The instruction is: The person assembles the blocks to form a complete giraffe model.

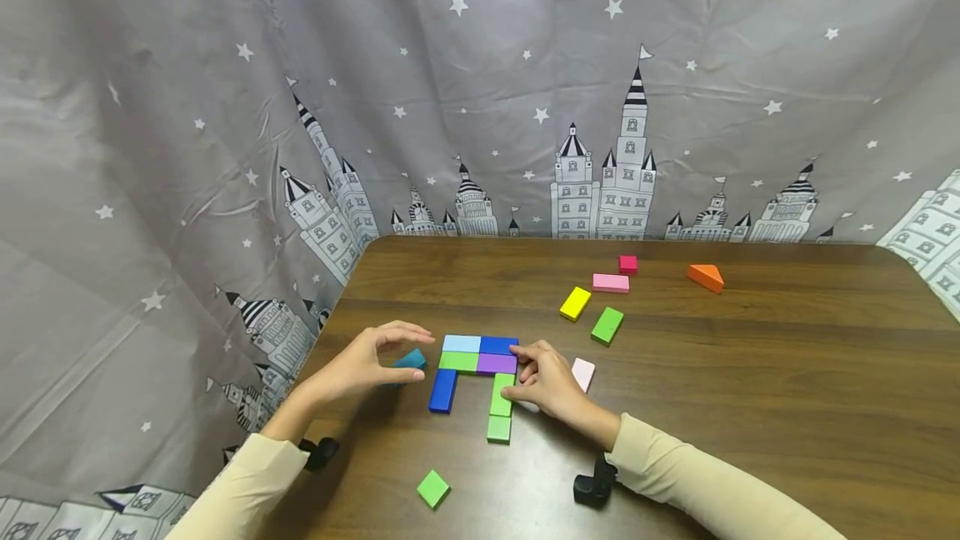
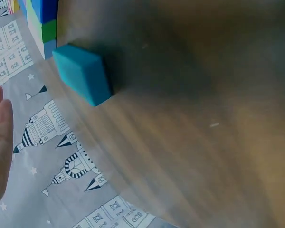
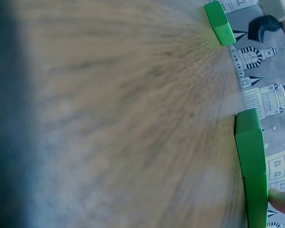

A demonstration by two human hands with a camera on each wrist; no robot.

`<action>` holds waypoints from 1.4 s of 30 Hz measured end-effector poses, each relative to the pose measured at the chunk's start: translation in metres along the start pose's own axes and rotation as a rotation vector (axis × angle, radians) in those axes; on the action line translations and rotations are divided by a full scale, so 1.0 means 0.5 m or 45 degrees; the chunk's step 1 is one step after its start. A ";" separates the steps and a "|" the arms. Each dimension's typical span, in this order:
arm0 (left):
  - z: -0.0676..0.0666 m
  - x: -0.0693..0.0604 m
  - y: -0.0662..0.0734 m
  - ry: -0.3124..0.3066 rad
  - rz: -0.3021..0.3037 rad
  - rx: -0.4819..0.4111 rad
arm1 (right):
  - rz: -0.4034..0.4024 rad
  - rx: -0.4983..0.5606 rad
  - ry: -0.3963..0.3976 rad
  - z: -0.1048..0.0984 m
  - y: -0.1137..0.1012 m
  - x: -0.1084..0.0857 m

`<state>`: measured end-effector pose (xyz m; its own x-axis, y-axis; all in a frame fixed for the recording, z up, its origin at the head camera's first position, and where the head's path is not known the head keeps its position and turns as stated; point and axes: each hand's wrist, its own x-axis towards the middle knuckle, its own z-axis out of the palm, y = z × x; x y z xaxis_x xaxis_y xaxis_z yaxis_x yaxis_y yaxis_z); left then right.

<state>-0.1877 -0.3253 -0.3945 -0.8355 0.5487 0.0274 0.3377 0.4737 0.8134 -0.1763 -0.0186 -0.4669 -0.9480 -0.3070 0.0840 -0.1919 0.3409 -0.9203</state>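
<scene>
Two grips: left hand [image 1: 365, 362] parted near teal block [image 1: 411, 360], right hand [image 1: 551, 382], also parted, touching green block [image 1: 500, 405].

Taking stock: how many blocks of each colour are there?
Green blocks: 5
Dark blue blocks: 2
Pink blocks, one pale: 2
Light blue block: 1
Teal block: 1
Purple block: 1
Yellow block: 1
Crimson block: 1
Orange triangular block: 1
Total: 15

The blocks [image 1: 458, 362] look smooth, the table [image 1: 750, 373] wood-grained.
</scene>
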 end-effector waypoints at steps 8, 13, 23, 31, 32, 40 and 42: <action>0.044 -0.059 0.013 -0.159 0.126 -0.067 | -0.025 0.005 -0.021 -0.007 0.008 0.006; 0.082 -0.079 0.026 -0.296 0.200 -0.170 | -0.030 -0.010 -0.027 -0.018 0.010 0.009; 0.128 -0.086 0.024 -0.412 0.133 -0.226 | -0.033 -0.006 -0.038 -0.039 0.020 0.018; 0.145 -0.081 0.023 -0.464 0.081 -0.271 | -0.041 -0.005 -0.047 -0.051 0.028 0.022; 0.147 -0.079 0.024 -0.465 0.076 -0.274 | -0.042 -0.004 -0.047 -0.052 0.029 0.023; 0.162 -0.066 0.029 -0.463 0.072 -0.225 | -0.041 0.002 -0.067 -0.065 0.038 0.029; 0.165 -0.063 0.031 -0.457 0.072 -0.217 | -0.040 0.008 -0.070 -0.069 0.041 0.031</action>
<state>-0.1204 -0.2784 -0.4306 -0.6028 0.7909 -0.1057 0.2769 0.3316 0.9019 -0.2034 0.0141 -0.4714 -0.9260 -0.3661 0.0922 -0.2199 0.3245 -0.9200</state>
